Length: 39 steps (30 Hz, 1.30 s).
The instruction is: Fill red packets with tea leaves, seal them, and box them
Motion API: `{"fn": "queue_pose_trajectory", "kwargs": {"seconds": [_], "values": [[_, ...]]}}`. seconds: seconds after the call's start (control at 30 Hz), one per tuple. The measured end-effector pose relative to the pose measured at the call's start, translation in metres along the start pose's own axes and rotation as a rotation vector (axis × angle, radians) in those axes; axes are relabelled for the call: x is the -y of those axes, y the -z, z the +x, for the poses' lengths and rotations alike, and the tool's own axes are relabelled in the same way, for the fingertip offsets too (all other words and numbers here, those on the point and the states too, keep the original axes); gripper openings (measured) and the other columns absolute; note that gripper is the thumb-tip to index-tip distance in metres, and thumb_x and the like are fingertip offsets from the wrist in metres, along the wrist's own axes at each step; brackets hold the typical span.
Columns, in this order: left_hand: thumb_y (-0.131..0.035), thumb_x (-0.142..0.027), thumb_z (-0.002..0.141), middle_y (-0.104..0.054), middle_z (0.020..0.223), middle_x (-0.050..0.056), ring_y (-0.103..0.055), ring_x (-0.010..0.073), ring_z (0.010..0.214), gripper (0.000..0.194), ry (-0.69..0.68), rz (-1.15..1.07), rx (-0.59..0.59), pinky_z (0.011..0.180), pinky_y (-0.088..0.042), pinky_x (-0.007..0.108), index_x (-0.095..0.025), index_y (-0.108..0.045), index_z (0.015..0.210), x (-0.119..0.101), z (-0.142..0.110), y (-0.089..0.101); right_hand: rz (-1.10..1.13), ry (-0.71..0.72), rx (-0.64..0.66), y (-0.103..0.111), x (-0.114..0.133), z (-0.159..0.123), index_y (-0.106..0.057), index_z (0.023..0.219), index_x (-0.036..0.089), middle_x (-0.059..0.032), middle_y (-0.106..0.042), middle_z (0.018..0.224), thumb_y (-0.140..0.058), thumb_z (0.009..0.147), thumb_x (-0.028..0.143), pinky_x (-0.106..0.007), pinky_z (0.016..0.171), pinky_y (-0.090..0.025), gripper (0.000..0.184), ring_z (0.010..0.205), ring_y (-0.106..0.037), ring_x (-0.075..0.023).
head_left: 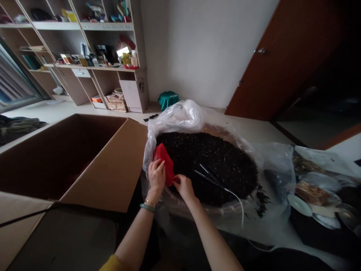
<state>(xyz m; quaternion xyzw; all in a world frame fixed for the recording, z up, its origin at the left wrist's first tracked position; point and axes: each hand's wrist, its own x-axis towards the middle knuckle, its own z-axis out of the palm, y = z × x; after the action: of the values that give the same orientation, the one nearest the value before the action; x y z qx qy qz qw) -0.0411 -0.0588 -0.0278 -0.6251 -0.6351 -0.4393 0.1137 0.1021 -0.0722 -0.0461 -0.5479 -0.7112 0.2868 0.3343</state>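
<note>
A small red packet point(164, 161) rests at the near left edge of a big heap of dark loose tea leaves point(214, 162). My left hand point(156, 175) lies on the packet's left side with fingers curled over it. My right hand point(182, 186) pinches the packet's lower right corner. The tea lies in a wide round basket lined with clear plastic point(180, 116). A green bangle point(147, 207) circles my left wrist.
A large open cardboard box point(113, 169) stands at the left, right beside the basket. A black and white cable point(225, 188) lies across the tea. Clear bags of other goods point(313, 184) sit at the right. Shelving point(93, 56) and a brown door point(282, 56) stand behind.
</note>
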Motion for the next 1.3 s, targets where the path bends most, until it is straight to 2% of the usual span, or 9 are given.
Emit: {"fn": "queue_pose_trajectory", "kwargs": {"seconds": [0.13,0.3,0.43,0.53,0.6,0.73,0.83,1.1,1.3], "values": [[-0.056,-0.021,0.087,-0.068,0.079,0.006,-0.06,0.0202,0.077,0.017,-0.026,-0.118,-0.014,0.078,-0.05,0.037,-0.019,-0.072,0.081,-0.004,0.007,0.011,0.115,-0.008,-0.062,0.001,0.002,0.001,-0.069,0.088,0.018,-0.0034,-0.069,0.072,-0.063,0.076,0.019,-0.028,0.064,-0.049,0.013,0.065,-0.064,-0.018],[-0.057,-0.026,0.087,-0.068,0.089,0.005,-0.062,0.0172,0.087,0.014,-0.013,-0.535,0.07,0.084,-0.05,0.034,-0.02,-0.069,0.088,-0.031,0.019,0.016,0.217,0.135,-0.322,0.021,0.007,0.001,-0.069,0.091,0.02,-0.005,-0.068,0.081,-0.057,0.084,0.031,-0.028,0.068,-0.051,0.018,0.073,-0.063,-0.0175],[-0.073,-0.037,0.071,-0.054,0.133,0.012,-0.056,0.024,0.115,0.057,0.384,-0.944,0.129,0.097,-0.045,0.04,-0.019,-0.056,0.123,-0.065,0.007,-0.004,0.064,0.208,-0.552,0.031,0.003,-0.01,-0.069,0.094,0.019,-0.007,-0.064,0.08,-0.046,0.092,0.026,-0.03,0.072,-0.051,0.024,0.075,-0.061,-0.0183],[-0.063,-0.048,0.077,-0.063,0.121,0.016,-0.065,0.0251,0.101,0.052,0.67,-1.315,0.485,0.09,-0.05,0.04,-0.013,-0.061,0.115,-0.078,-0.005,-0.018,-0.077,0.307,-0.466,0.031,-0.001,-0.02,-0.065,0.11,0.018,-0.0108,-0.063,0.091,-0.046,0.089,0.022,-0.035,0.079,-0.052,0.029,0.086,-0.06,-0.0219],[-0.06,-0.051,0.078,-0.069,0.109,0.015,-0.066,0.0249,0.097,0.05,0.753,-1.425,0.57,0.09,-0.05,0.038,-0.011,-0.065,0.107,-0.079,-0.008,-0.021,-0.087,0.371,-0.354,0.035,-0.003,-0.023,-0.06,0.121,0.019,-0.0122,-0.062,0.101,-0.049,0.087,0.023,-0.038,0.085,-0.052,0.036,0.096,-0.059,-0.024],[-0.071,-0.05,0.068,-0.073,0.086,0.009,-0.068,0.0227,0.081,0.05,0.806,-1.45,0.744,0.077,-0.053,0.033,-0.011,-0.067,0.098,-0.072,-0.007,-0.018,-0.146,0.383,-0.385,0.059,-0.002,-0.017,-0.04,0.141,0.022,-0.0133,-0.052,0.129,-0.046,0.089,0.022,-0.047,0.098,-0.045,0.052,0.118,-0.05,-0.0266],[-0.074,-0.052,0.062,-0.068,0.067,0.004,-0.064,0.0182,0.064,0.047,0.811,-1.357,0.891,0.059,-0.05,0.027,-0.01,-0.065,0.083,-0.071,-0.008,-0.015,-0.296,0.44,-0.335,0.074,0.003,-0.006,-0.046,0.137,0.024,-0.0093,-0.052,0.134,-0.046,0.089,0.018,-0.049,0.103,-0.041,0.049,0.123,-0.045,-0.0275],[-0.075,-0.045,0.06,-0.065,0.066,0.002,-0.059,0.0139,0.062,0.039,0.784,-1.334,0.836,0.057,-0.046,0.022,-0.011,-0.063,0.074,-0.075,-0.006,-0.014,-0.296,0.486,-0.45,0.058,-0.004,-0.008,-0.059,0.125,0.022,-0.0079,-0.065,0.118,-0.04,0.092,0.01,-0.041,0.096,-0.048,0.04,0.113,-0.055,-0.0215],[-0.071,-0.04,0.065,-0.066,0.065,0.001,-0.059,0.0123,0.059,0.032,0.675,-1.27,0.841,0.055,-0.046,0.021,-0.012,-0.066,0.079,-0.075,-0.009,-0.018,-0.236,0.448,-0.425,0.069,0.001,-0.01,-0.068,0.083,0.022,-0.0066,-0.067,0.086,-0.054,0.089,0.026,-0.042,0.084,-0.05,0.015,0.09,-0.056,-0.0225]]}}
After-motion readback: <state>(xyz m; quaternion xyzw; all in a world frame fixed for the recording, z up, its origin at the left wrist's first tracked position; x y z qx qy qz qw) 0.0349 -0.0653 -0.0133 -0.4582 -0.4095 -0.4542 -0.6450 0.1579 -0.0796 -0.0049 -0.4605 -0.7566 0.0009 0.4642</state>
